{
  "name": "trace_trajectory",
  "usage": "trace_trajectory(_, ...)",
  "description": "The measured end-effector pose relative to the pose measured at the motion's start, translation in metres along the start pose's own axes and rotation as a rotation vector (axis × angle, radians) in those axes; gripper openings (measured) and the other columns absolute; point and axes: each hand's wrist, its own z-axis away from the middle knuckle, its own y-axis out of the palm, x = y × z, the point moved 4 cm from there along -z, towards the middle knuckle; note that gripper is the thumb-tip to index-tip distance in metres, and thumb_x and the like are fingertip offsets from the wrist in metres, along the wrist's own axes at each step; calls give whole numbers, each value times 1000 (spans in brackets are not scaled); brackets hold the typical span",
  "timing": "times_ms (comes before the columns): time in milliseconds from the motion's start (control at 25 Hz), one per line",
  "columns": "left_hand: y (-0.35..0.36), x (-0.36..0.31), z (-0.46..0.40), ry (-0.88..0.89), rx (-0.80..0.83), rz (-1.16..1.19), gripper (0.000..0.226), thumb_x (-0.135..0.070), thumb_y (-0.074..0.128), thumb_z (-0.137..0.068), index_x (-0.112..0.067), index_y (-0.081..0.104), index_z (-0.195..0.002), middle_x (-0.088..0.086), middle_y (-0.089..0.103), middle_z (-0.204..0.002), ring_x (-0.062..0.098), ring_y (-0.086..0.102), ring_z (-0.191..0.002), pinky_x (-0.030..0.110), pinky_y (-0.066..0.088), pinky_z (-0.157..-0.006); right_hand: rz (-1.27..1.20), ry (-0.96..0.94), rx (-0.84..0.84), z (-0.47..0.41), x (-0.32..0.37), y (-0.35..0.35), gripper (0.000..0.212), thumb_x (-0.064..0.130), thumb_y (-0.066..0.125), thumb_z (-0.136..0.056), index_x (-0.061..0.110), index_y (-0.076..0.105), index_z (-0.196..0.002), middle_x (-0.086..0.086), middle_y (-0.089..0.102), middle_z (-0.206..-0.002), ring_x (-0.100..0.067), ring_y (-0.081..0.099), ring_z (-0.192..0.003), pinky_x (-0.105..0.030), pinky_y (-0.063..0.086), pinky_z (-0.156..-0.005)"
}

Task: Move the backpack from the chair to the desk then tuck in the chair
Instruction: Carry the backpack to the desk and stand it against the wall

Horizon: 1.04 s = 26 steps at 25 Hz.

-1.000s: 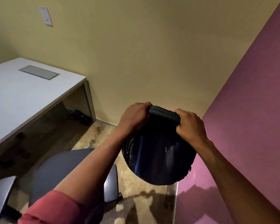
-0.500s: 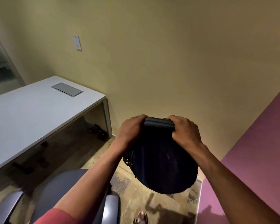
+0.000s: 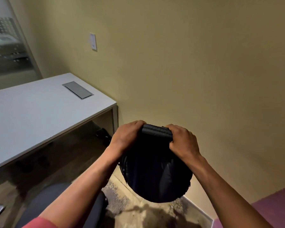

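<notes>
A black backpack (image 3: 156, 175) hangs in the air in front of me, held by its padded top handle. My left hand (image 3: 127, 137) grips the left end of the handle and my right hand (image 3: 183, 140) grips the right end. The bag hangs above the floor, to the right of the white desk (image 3: 31, 116) and clear of it. The grey chair (image 3: 56, 203) sits low at the left, its seat partly hidden under my left forearm.
A grey cable hatch (image 3: 77, 90) is set in the desk top near the back. Yellow walls close in behind, with a light switch (image 3: 93, 41); a purple wall (image 3: 273, 204) is at the lower right. Dark objects (image 3: 102, 134) lie under the desk.
The view has swung up and left, so the desk fills more of the left side. Both hands still hold the backpack by its handle, now nearer the desk corner.
</notes>
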Motion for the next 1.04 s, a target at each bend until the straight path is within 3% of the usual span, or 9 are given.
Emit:
trace_trajectory(320, -2, 65, -75, -152, -24, -87, 32, -14, 55, -90, -25, 54, -120, 1, 67, -111, 27, 64, -96, 44, 52, -81, -67, -119, 28, -118, 7, 43, 43, 2, 54, -69, 28, 62, -103, 5, 66, -87, -29, 63, -77, -31, 41, -59)
trace_trajectory(640, -2, 151, -158, -337, -114, -172, 23, -17, 51, -90, -28, 53, -110, -3, 66, -101, 23, 62, -89, 45, 52, -79, -175, -230, 74, -253, 26, 94, 38, 6, 53, -69, 24, 63, -100, -1, 68, -84, -33, 64, -75, -37, 53, -63)
trace_trajectory(880, -30, 208, -198, -475, -205, -185, 26, -18, 50, -89, -36, 53, -107, -8, 65, -98, 19, 61, -90, 42, 52, -80, -219, -353, 100, -345, 64, 116, 38, 5, 54, -69, 23, 64, -101, -2, 68, -83, -32, 63, -73, -33, 48, -61)
trace_trajectory(1040, -59, 255, -230, -505, -266, -231, 23, -12, 49, -89, -27, 57, -105, -2, 67, -96, 24, 63, -86, 44, 53, -77, -241, -434, 98, -418, 102, 127, 42, 4, 53, -68, 26, 65, -102, -1, 68, -84, -33, 64, -76, -35, 50, -63)
